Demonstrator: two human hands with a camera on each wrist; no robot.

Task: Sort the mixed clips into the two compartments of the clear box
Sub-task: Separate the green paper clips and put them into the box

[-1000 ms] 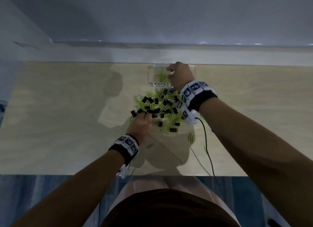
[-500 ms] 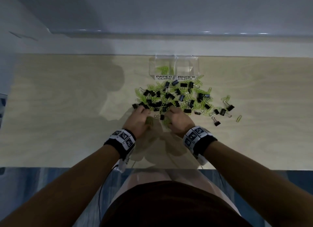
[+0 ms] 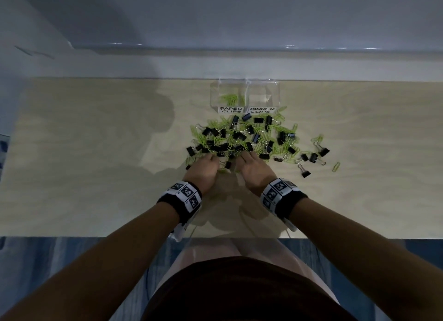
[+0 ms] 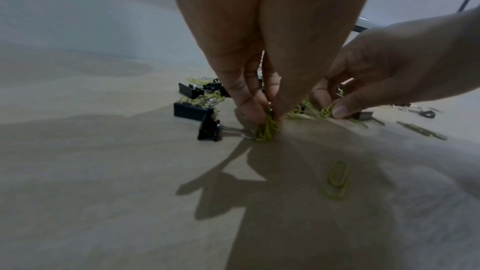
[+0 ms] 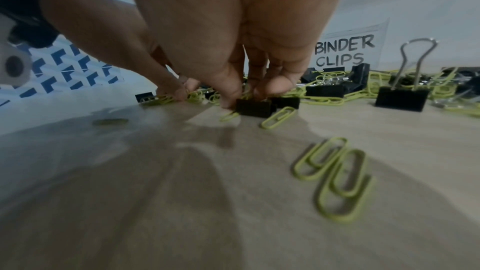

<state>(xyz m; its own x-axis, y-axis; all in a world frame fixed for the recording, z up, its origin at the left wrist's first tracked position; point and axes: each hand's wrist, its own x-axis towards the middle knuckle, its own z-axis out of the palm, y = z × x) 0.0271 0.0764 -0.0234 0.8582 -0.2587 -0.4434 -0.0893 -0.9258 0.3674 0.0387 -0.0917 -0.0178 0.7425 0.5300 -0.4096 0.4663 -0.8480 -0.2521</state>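
Note:
A clear box (image 3: 244,85) stands at the table's far edge. Its left compartment, labelled PAPER CLIPS, holds green paper clips (image 3: 229,99); the right one, labelled BINDER CLIPS (image 5: 344,50), looks bare. In front lies a mixed pile (image 3: 247,138) of green paper clips and black binder clips. Both hands are at the pile's near edge. My left hand (image 4: 267,112) pinches a bunch of green paper clips (image 4: 266,130). My right hand (image 5: 244,98) pinches green paper clips (image 4: 326,111) beside a black binder clip (image 5: 255,108).
Stray binder clips (image 3: 311,157) and one paper clip (image 3: 336,166) lie to the right of the pile. Loose paper clips (image 5: 335,174) lie on the wood near my right wrist. The table's near edge (image 3: 119,236) is just behind my wrists; a wall rises behind the box.
My right hand came back from over the box to the pile's near edge and now picks at green clips. My left hand stayed at the pile's near edge.

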